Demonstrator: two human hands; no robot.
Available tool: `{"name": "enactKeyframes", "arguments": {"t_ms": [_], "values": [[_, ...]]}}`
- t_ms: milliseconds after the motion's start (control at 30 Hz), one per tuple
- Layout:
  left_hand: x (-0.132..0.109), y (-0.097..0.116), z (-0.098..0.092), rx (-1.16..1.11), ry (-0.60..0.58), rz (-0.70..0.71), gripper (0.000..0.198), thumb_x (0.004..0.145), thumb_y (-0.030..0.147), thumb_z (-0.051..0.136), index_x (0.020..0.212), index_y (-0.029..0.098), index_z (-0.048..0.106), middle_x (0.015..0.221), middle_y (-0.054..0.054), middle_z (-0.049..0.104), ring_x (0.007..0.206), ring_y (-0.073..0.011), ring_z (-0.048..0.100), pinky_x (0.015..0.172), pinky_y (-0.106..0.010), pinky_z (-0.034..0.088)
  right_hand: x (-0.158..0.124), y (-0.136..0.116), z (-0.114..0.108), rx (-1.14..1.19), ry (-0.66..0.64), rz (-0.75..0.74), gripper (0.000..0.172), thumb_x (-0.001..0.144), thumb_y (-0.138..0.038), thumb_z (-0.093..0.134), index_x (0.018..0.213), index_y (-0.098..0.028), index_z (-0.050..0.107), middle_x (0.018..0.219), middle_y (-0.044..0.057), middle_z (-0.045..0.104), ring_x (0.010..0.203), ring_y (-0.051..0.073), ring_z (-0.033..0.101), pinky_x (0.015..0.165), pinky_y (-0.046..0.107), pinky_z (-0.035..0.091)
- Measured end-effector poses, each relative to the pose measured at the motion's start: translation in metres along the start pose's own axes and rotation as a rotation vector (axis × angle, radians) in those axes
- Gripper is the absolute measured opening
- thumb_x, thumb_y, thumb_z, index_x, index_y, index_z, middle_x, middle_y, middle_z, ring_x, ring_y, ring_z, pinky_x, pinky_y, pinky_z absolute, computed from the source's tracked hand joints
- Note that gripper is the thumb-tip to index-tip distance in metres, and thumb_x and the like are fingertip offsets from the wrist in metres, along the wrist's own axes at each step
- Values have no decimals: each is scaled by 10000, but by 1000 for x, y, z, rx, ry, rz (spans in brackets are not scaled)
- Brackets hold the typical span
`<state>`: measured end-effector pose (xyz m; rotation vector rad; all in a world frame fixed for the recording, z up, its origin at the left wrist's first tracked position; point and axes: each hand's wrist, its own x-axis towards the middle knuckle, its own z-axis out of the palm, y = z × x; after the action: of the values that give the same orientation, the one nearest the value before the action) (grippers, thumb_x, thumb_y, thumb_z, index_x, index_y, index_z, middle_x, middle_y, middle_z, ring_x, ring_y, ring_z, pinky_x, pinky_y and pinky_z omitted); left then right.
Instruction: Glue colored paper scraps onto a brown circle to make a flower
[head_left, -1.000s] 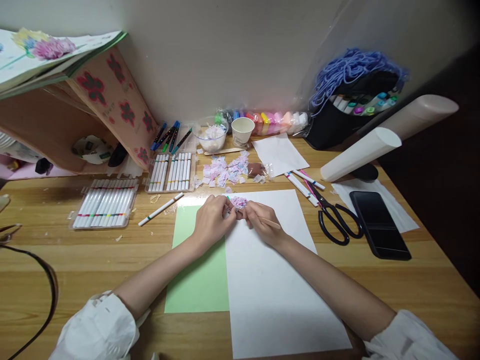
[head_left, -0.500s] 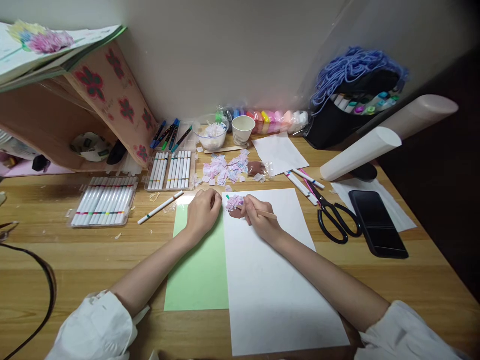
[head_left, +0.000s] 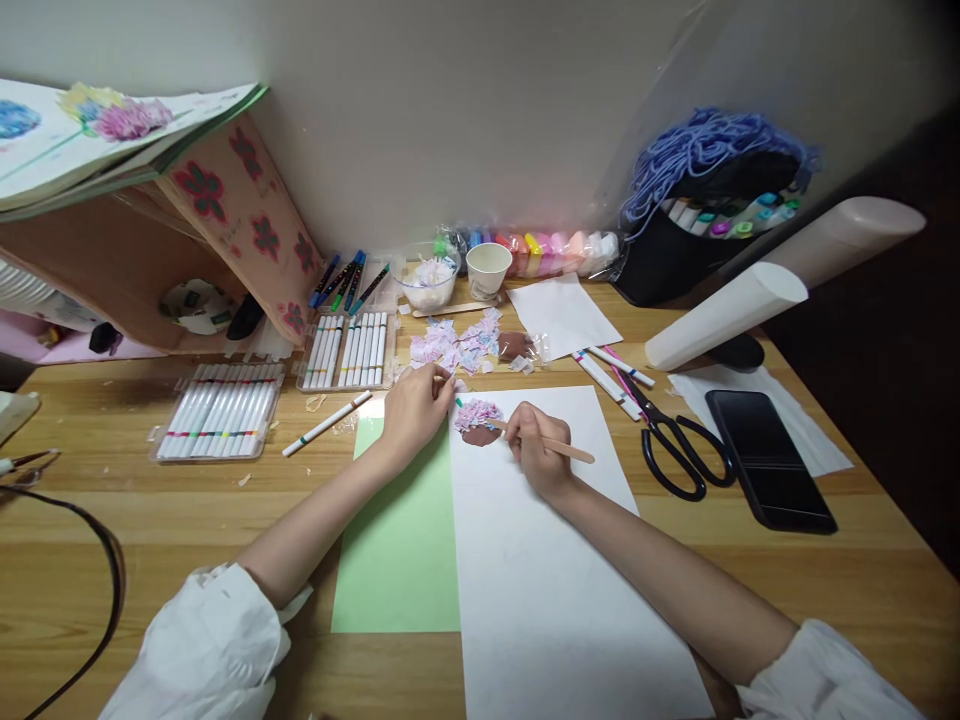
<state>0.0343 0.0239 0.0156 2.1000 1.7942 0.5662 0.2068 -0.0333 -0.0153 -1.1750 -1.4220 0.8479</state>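
My right hand (head_left: 541, 450) grips a wooden craft stick (head_left: 570, 449), its far end touching the right edge of a brown clay patch (head_left: 480, 437). That patch lies near the top of a white sheet of paper (head_left: 555, 580), and pink and lilac paper scraps (head_left: 478, 412) cover its upper part. My left hand (head_left: 416, 415) rests over the top of a green sheet (head_left: 397, 540). Its fingers are closed together at the front edge of a loose pile of paper scraps (head_left: 457, 345); what is between them, if anything, I cannot make out.
Behind the sheets stand a scrap-filled bowl (head_left: 429, 290) and a paper cup (head_left: 489, 270). Marker cases (head_left: 221, 410) and a loose marker (head_left: 326, 424) lie left. Black-handled scissors (head_left: 686, 450), a phone (head_left: 769, 458) and a white tube (head_left: 724, 318) are on the right.
My right hand has shifted right with the craft stick, uncovering more of the brown clay. My left hand has moved slightly up and right to the scrap pile. The view has tilted a little.
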Motion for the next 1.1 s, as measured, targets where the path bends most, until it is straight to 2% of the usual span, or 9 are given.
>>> {"name": "enactKeyframes", "arguments": {"t_ms": [167,300,500,600,800,933,1100], "values": [[12,4,0,20,-68,-13,116,811,307,581,824,203,632,773,-26,672,775,-198,583,611,-273,341,0,-1,0,18,7,-22,443,973,-345,312,593,-193,481,465,-49,406,385,76,382,430,229,316],[15,5,2,-13,-113,-39,134,819,308,564,764,201,623,726,-15,651,697,-178,567,559,-261,303,0,0,1,42,24,-31,447,974,-343,310,592,-192,488,474,-46,408,387,76,380,424,232,309],[5,2,-6,-192,51,-32,190,861,366,503,825,202,593,566,36,479,586,-138,486,548,-245,297,-2,2,1,96,77,-27,458,965,-373,321,580,-195,493,474,-39,416,370,80,361,399,246,288],[-13,5,-10,-303,12,-1,204,862,381,504,813,201,587,542,51,410,559,-123,444,551,-238,306,-3,4,0,96,92,-18,464,959,-393,327,569,-199,486,475,-33,415,377,88,361,395,251,284],[-43,13,1,-263,-113,57,179,877,345,497,812,202,583,578,37,460,629,-137,472,582,-246,321,-4,7,0,84,63,-78,463,959,-350,328,540,-202,459,474,-24,400,426,105,395,425,254,298],[-42,17,9,-168,-107,86,152,871,321,512,807,201,581,633,15,529,681,-150,505,602,-259,342,-3,0,-2,-22,-15,-133,454,958,-311,314,545,-200,466,498,-19,439,439,104,414,462,256,331],[-38,20,10,-82,-98,121,162,879,320,500,805,205,586,679,-7,575,737,-168,529,611,-273,355,2,-8,-2,-129,-101,-45,417,954,-324,312,582,-207,459,503,-24,462,443,106,430,472,252,352]]}}
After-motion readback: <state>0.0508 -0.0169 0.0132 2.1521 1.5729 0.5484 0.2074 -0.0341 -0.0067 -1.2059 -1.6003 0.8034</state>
